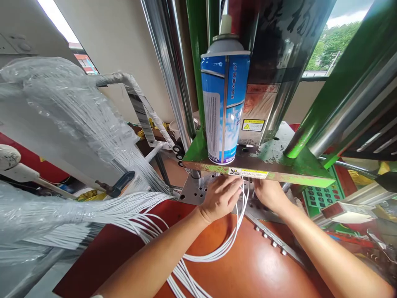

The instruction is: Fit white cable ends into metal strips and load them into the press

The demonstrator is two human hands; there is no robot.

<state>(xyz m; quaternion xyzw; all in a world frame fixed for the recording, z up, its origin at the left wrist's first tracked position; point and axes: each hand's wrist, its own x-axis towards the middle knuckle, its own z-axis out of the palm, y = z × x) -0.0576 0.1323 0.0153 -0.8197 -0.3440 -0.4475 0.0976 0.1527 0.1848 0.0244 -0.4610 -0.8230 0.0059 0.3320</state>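
Hanging from the fingertips of the left hand [221,198], several slim white cables [214,258] drop in a loose bunch, curve over the reddish-brown table [263,258] and pass to the left toward the forearm. The strands are smooth, matt to slightly glossy, of similar thickness, and lie close together without visible knots. Their upper ends, at the front edge of the green plate [304,180], are too small to tell in detail.

Left hand: fingers bent and drawn together, gripping the cables. Right hand [268,194]: reaching under the green plate, fingertips hidden; whether it holds anything, I cannot tell.

Below the green plate, a metal base [203,190] with round holes is partly visible. A blue and white spray can [225,107] stands upright on the green plate, near its front edge. A metal bar [271,236] with a row of bolts lies at an angle between the forearms. At left, further white strands [136,209] fan out from a clear plastic wrapping [27,211]
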